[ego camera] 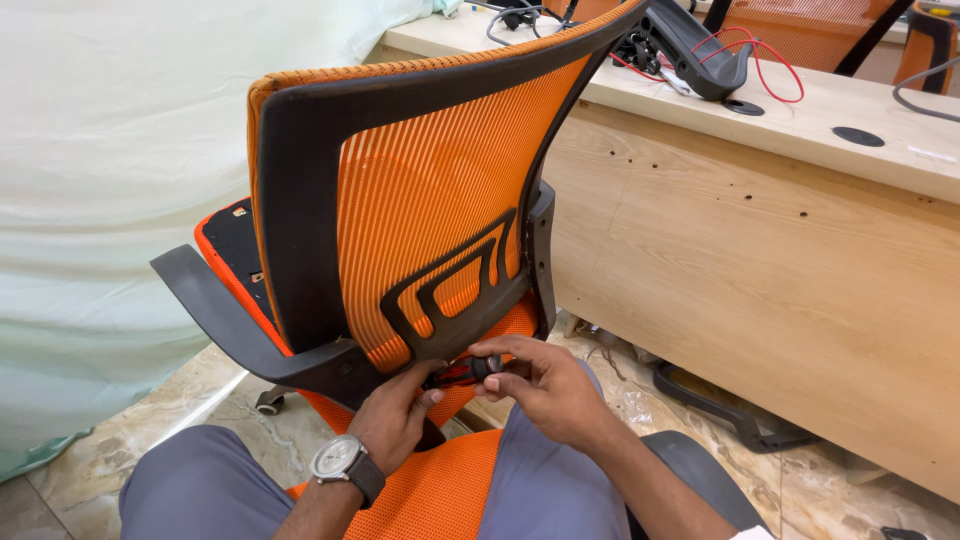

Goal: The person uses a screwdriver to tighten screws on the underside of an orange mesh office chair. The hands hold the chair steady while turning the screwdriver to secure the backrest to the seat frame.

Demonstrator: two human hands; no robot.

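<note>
Screwdriver (468, 371), red-black handle, sits pinched between my two hands, just under black lumbar bracket (455, 300) of orange mesh chair back (420, 190). Right hand (545, 390): fingers closed on handle end. Left hand (395, 420): fingertips together on shaft side; watch (340, 458) on wrist. Black armrest (230, 320) left of my fingers, wooden desk (760, 260) to right.

To our right we see a light wooden counter (760, 250) with small drilled holes in its front panel. On its top lie red wires (770, 55), a black plastic chair part (700, 45) and a round black cable cap (858, 136). A pale green sheet (110, 170) hangs at our left. The floor (830, 480) is beige marble tile, and a loose black armrest (730, 415) lies on it under the counter.
</note>
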